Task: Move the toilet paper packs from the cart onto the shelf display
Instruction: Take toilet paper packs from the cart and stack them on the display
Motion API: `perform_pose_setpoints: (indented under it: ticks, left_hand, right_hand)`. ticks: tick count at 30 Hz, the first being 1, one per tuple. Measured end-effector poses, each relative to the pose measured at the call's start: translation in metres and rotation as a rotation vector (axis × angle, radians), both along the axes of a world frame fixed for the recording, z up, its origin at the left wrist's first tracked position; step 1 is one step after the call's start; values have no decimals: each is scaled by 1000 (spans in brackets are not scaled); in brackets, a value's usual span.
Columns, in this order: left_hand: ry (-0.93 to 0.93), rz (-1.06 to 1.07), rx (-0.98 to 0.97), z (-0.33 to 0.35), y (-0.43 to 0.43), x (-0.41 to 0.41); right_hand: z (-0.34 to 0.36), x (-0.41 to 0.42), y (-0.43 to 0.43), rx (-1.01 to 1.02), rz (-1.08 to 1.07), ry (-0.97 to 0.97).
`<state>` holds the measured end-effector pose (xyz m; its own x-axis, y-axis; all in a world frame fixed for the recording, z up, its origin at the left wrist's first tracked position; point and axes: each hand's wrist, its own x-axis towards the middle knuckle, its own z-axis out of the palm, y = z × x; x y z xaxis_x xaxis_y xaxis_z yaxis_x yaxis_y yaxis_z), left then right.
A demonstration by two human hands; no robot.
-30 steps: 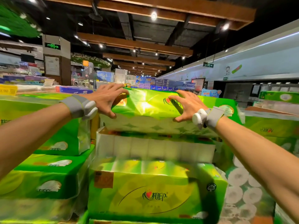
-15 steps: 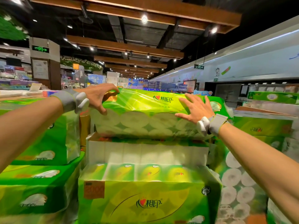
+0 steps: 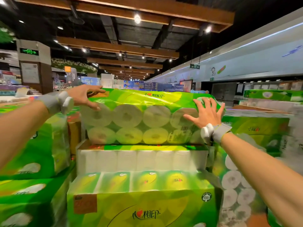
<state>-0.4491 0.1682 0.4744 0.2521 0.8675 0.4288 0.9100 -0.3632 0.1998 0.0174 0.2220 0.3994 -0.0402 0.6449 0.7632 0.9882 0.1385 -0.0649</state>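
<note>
A green-wrapped toilet paper pack [image 3: 141, 118] lies on top of the middle stack, its roll ends facing me in two rows. My left hand [image 3: 85, 97] clasps its upper left corner, thumb on the front and fingers over the top. My right hand [image 3: 205, 113] presses flat on its right front face with fingers spread. Beneath it sits a pack of white rolls [image 3: 139, 159], and below that a large green pack [image 3: 141, 203]. The cart is not in view.
More green packs are stacked at the left [image 3: 32, 153] and at the right [image 3: 255, 130]. A pack with round roll ends [image 3: 236, 185] stands low at the right. Store aisles, a pillar [image 3: 32, 66] and further displays lie behind.
The top pack has tipped so its roll-end face shows more toward me. My right hand slid from the top down onto the front face; my left hand stays at the left corner.
</note>
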Motion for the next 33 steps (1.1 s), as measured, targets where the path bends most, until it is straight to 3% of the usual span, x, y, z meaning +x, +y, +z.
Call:
perform_pose_setpoints:
  ticks: [6, 10, 13, 16, 18, 22, 33]
  left_hand:
    - [-18, 300, 392, -42, -1, -5]
    - [-377, 372, 566, -77, 7, 3]
    - [-725, 390, 496, -102, 13, 18]
    - [-967, 319, 245, -132, 22, 24]
    - [-982, 240, 89, -150, 25, 24]
    - [-984, 213, 44, -163, 29, 23]
    - [-1016, 291, 144, -165, 35, 35]
  right_hand:
    - [-17, 11, 7, -3, 10, 385]
    - [-22, 12, 11, -55, 170, 681]
    - [-25, 14, 19, -87, 315, 828]
    - [-26, 16, 23, -90, 358, 928]
    - [-30, 16, 27, -123, 355, 1037]
    - [-45, 19, 39, -199, 342, 1168]
    - [-48, 22, 49, -175, 297, 1099]
